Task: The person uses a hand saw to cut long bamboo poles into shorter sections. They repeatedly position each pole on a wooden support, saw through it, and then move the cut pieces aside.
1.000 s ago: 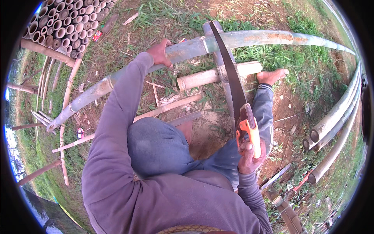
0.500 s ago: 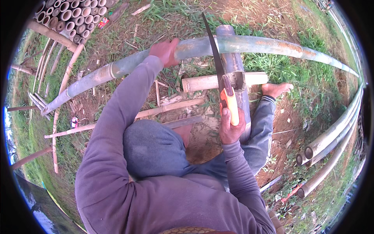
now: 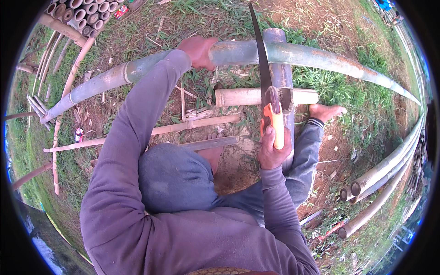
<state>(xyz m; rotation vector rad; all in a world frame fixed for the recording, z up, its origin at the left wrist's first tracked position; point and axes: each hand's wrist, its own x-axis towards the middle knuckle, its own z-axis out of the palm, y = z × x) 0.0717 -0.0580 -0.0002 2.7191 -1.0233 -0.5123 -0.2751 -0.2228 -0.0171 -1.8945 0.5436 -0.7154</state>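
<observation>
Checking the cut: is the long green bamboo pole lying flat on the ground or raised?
Raised: the long green bamboo pole rests across a thicker grey pole, with the left hand pressing it.

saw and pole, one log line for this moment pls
left hand: on pole | right hand: grips saw | blade: across pole | foot: by short log

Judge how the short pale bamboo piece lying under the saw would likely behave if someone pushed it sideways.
The short bamboo piece is round, so it would probably roll on bare ground. Here it lies across another pole, with a foot near its end, which may check it. It looks stiff and probably hollow, so likely light.
</observation>
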